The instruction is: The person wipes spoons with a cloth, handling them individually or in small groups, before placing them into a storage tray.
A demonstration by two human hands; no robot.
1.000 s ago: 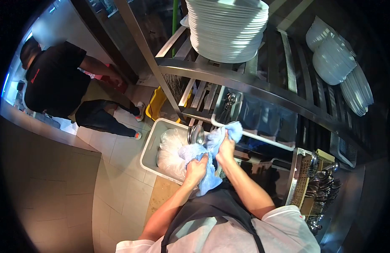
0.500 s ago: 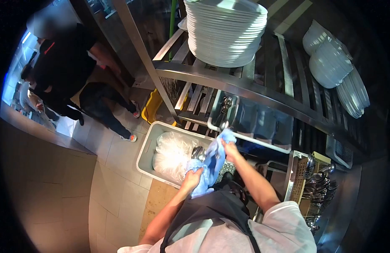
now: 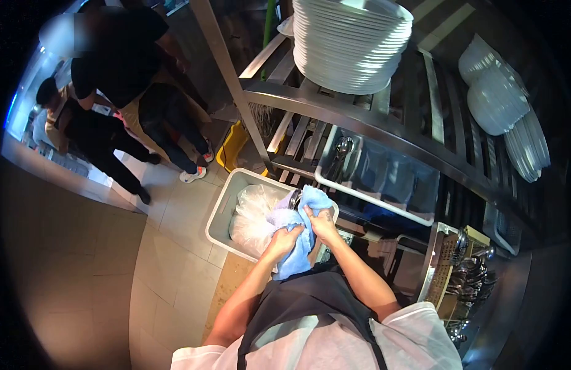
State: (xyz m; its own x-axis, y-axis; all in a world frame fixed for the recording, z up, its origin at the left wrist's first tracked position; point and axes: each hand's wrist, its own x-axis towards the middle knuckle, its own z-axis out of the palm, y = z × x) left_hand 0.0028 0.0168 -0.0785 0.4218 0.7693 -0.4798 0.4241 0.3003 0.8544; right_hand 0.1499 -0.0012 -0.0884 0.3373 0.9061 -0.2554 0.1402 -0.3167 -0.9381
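A light blue cloth [image 3: 293,262] is bunched between my two hands, over a grey bin [image 3: 214,223]. My left hand [image 3: 285,242] grips its lower left part with curled fingers. Close beside it, my right hand [image 3: 323,226] is closed on the upper right part, thumb on the cloth. Shiny metal cutlery [image 3: 295,198] shows just behind the cloth; the folds hide anything wrapped inside. A clear plastic bag [image 3: 251,219] fills the left side of the bin.
Ahead stands a metal rack [image 3: 359,119] with a tall stack of white plates [image 3: 350,46] and bowls [image 3: 498,105]. A divided cutlery tray [image 3: 384,202] sits on its lower shelf. More cutlery [image 3: 470,274] lies at right. Two people [image 3: 122,68] stand at far left.
My right hand has come back from the cutlery tray towards my left hand, bringing the cloth over the bin. The spoon seen at the cloth's tip no longer shows. The people at left have shifted.
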